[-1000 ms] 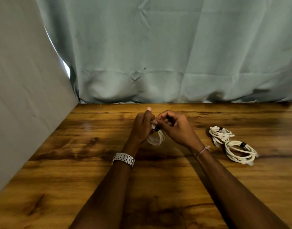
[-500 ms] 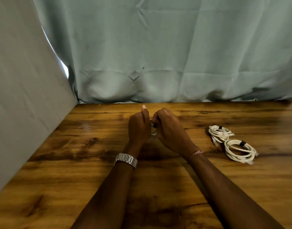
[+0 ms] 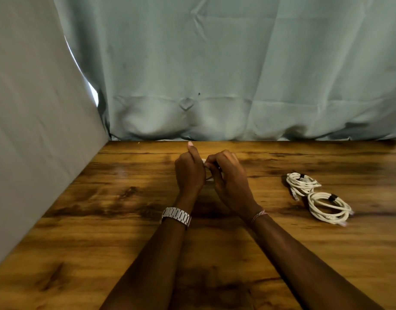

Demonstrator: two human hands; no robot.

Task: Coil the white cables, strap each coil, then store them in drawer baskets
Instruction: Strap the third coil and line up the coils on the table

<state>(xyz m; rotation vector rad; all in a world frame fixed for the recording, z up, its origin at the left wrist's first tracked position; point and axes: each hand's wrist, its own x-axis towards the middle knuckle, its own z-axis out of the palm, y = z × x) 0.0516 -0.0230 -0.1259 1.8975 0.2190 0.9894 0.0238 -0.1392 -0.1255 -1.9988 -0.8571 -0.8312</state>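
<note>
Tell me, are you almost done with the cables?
Partly. Two coils lie strapped on the table. The left hand and right hand hold a third cable, mostly hidden, so I can't tell if its strap is on. Nothing is stored yet; no drawer or basket shows.

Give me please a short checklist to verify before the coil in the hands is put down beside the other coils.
1. Both hands hold the coil: ok. The left hand and right hand grip the white cable coil.
2. Strap closed on this coil: cannot tell, the fingers hide it.
3. No loose cable end hanging: cannot tell.
4. Far coil strapped: ok, black strap visible.
5. Near coil strapped: ok.
6. Free place on the table: ok.
</note>
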